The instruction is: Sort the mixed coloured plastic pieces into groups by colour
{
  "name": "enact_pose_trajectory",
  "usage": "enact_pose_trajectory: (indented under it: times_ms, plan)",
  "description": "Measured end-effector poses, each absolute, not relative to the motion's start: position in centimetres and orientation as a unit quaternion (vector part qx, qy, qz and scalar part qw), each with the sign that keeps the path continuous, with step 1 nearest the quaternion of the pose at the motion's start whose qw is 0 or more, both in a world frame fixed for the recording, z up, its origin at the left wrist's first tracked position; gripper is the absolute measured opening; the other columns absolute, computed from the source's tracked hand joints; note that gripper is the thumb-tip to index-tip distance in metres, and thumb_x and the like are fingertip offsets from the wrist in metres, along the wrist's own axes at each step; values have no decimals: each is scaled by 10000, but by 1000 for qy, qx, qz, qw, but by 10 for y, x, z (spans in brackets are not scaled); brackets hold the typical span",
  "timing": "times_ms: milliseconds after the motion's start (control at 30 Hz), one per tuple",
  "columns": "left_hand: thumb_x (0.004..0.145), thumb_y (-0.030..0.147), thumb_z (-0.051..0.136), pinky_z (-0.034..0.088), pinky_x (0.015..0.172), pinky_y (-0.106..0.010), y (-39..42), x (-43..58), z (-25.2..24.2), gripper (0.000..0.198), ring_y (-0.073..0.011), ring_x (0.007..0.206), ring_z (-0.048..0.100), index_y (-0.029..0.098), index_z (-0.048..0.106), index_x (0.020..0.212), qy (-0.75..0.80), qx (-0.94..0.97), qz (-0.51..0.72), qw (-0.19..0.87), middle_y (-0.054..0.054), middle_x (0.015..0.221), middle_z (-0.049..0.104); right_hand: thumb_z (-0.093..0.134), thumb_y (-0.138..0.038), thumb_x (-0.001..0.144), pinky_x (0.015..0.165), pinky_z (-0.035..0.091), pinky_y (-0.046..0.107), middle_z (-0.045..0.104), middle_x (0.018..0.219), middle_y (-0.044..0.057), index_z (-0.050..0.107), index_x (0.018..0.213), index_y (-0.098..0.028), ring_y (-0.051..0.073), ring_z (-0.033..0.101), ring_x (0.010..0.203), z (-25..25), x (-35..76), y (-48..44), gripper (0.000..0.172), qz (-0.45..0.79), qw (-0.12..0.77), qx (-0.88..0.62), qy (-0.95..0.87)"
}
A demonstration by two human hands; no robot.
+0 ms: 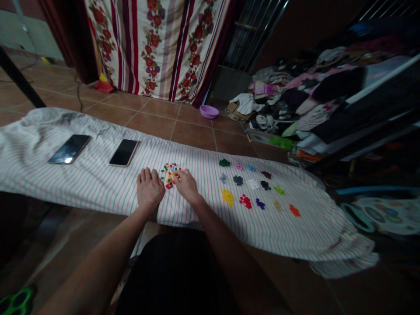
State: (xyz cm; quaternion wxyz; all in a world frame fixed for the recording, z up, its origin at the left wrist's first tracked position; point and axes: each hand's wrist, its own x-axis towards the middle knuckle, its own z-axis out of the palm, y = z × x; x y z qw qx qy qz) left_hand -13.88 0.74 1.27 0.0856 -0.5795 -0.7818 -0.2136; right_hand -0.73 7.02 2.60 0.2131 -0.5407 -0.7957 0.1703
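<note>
A pile of small mixed-colour pieces (169, 174) lies on the striped cloth between my hands. My left hand (149, 187) rests flat just left of that pile, fingers stretched out. On the pile's right side my right hand (185, 183) has thumb and fingertips pinched together at the pieces; whatever is between them is too small to make out. Farther right, similar pieces lie in single-colour heaps, among them a yellow heap (227, 197), a red heap (245, 201), a dark green heap (224, 162) and an orange heap (294, 210).
Two phones, a left one (70, 149) and a nearer one (124, 152), lie left of my hands on the striped cloth (203, 210). Beyond it, a purple basin (209, 112) sits on the tiled floor. Heaped clothes (295, 92) stand at the right.
</note>
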Motion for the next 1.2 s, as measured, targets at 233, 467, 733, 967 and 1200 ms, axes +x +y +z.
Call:
enact_pose_trajectory:
  times_ms: [233,467,733,967,1200]
  plan:
    - [904,257,339,348,1074,-503,8,-139,12,469,-368,1343,434,49,533,1277,-782,-580,-203,102,-247,1372,525,561,-221,866,757,459,280,659,961,71,699,977,-222,191,620,879,38,-20,80,177,151,153,-564,-797]
    - [896,258,351,346,1077,-517,8,-138,13,482,-360,1355,427,55,527,1296,-785,-577,-205,90,-246,1385,520,549,-219,861,750,454,259,673,909,47,681,899,-233,171,625,842,35,-22,80,138,162,188,-554,-794]
    - [899,254,339,337,1087,-526,8,-139,10,488,-368,1376,400,41,524,1298,-783,-576,-222,75,-260,1393,507,526,-304,884,755,517,261,720,923,13,648,932,-240,148,682,808,15,-12,84,146,285,351,-539,-711]
    - [901,265,337,332,1092,-506,6,-138,15,489,-368,1364,411,30,527,1285,-785,-577,-210,82,-264,1385,509,513,-352,864,703,547,264,700,872,6,617,964,-237,150,691,800,4,17,75,185,327,382,-553,-664]
    - [898,262,337,341,1078,-500,5,-138,17,486,-367,1351,421,31,531,1279,-785,-581,-200,79,-265,1379,511,535,-232,783,729,544,273,684,830,6,620,912,-218,143,662,724,0,31,53,154,312,417,-541,-660]
